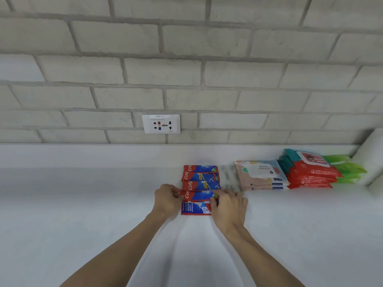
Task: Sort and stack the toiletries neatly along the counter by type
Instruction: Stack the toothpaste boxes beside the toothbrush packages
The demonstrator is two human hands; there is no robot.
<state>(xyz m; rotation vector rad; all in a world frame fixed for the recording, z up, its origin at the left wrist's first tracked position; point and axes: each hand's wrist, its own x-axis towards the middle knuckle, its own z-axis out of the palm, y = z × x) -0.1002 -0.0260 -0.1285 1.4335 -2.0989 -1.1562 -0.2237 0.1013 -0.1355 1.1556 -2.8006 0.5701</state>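
Note:
Several red and blue toothpaste boxes (200, 176) lie side by side in a row running from the back wall toward me on the white counter (93, 204). My left hand (167, 200) pinches the left end of one box (199, 195) near the front of the row. My right hand (228, 206) grips that same box's right end and covers part of the nearest box (194, 208). Right of the row lie clear-wrapped packs (231, 178), then stacks of wet wipes: pastel (260, 175), red (313, 172) and green (350, 168).
A grey brick wall rises behind the counter, with a white power socket (161, 123) above the toothpaste row. A white rounded object (373, 156) stands at the far right beside the green packs.

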